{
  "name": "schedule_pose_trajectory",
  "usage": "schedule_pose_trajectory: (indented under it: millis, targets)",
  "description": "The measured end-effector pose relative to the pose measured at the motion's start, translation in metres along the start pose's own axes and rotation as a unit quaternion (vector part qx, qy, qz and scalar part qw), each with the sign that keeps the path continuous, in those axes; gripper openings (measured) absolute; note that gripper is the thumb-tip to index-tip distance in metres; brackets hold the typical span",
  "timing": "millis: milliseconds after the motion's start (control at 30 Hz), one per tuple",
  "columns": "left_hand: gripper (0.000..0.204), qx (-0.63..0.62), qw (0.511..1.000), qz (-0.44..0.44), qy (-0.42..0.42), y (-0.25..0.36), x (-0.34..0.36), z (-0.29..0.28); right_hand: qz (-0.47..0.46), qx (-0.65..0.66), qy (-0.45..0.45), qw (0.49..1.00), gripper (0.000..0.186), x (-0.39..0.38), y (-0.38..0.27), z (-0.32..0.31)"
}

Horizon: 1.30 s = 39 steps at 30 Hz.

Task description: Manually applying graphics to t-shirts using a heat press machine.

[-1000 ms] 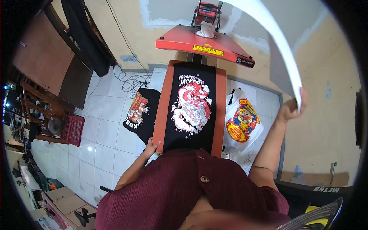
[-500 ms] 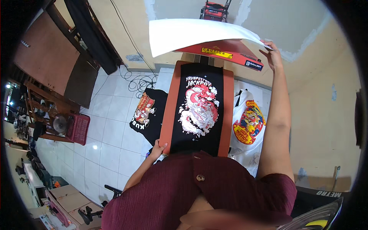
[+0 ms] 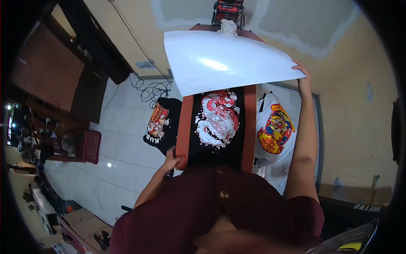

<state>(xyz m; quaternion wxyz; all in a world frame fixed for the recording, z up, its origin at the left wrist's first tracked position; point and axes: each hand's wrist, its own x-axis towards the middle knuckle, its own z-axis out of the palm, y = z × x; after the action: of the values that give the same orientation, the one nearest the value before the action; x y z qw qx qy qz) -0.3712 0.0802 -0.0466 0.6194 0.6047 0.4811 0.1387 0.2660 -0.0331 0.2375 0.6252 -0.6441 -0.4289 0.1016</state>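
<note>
- Clock directions run from the middle of the view, with 12 o'clock at the top.
- At 2 o'clock, the right hand [image 3: 301, 78] grips a white sheet [image 3: 232, 61] by its near right corner, fingers closed over the edge.
- The sheet, slightly bowed and catching a bright glare, spans 11 to 2 o'clock; it hides the far end of the black cloth [image 3: 216, 127], and I cannot tell whether they touch.
- The black cloth lies in the centre on a reddish-brown board [image 3: 249, 127], its red-and-white print [image 3: 222, 114] facing up.
- Between 7 and 8 o'clock, the left hand [image 3: 170, 161] is beside the board's near left edge, fingers parted around nothing visible; contact is unclear.
- At 9 o'clock sits a black printed garment [image 3: 160, 122]; at 3 o'clock, a white printed item [image 3: 275, 131].
- Near 12 o'clock, a white bundle [image 3: 229, 27] shows beyond the sheet.
- Cables [image 3: 156, 93] coil at 10 o'clock; a red basket [image 3: 91, 146] stands farther out toward 9.
</note>
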Motion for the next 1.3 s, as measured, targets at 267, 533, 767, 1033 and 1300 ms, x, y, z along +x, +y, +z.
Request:
schedule_pose_trajectory:
  millis: [267,533,767,1033,1300]
  targets:
    - [0.067,-0.283,0.944,0.152,-0.079,0.318,0.093,-0.014,-0.105,0.036,0.033,0.993,0.012,-0.025,-0.040,0.025]
    - [0.069,-0.420,0.826,0.308,-0.216,0.471,0.081,-0.117,-0.380,-0.160,0.134,0.901,0.010,-0.008,-0.168,0.037]
    - [0.046,-0.080,0.915,0.395,0.000,0.554,0.163,-0.077,-0.282,-0.165,0.088,0.941,0.017,0.079,-0.102,0.030]
    - [0.045,0.141,0.971,0.184,0.049,0.495,0.307,-0.074,0.081,0.037,-0.025,0.996,0.024,0.099,0.019,0.041]
    - [0.052,-0.088,0.993,0.083,0.015,0.453,0.246,-0.076,0.108,0.001,0.066,0.992,0.019,0.020,0.023,0.012]
